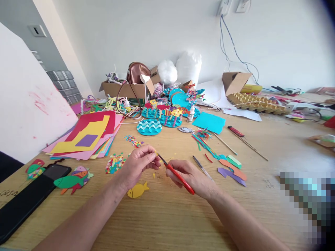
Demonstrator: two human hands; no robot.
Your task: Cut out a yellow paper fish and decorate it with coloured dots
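Observation:
My right hand (pixel 187 174) grips red-handled scissors (pixel 180 178), its fingers in the loops. The scissor blades point up and left to the fingertips of my left hand (pixel 141 163). That hand is closed in a pinch, with a small piece of yellow paper (pixel 156 152) just showing at the blade tips; most of it is hidden. Below my hands a yellow paper fish (pixel 138 190) lies flat on the table, with tiny yellow scraps (pixel 154 175) near it. Many coloured paper dots (pixel 114 164) are spread left of my left hand.
Stacked coloured paper (pixel 86 139), a black phone-like device (pixel 34 198) and a green paper fish (pixel 69 181) lie left. Blue wavy paper discs (pixel 149 127) stand ahead. To the right are a pen (pixel 202 168), paper strips (pixel 232 167), thin sticks (pixel 248 143) and an egg carton (pixel 258 103).

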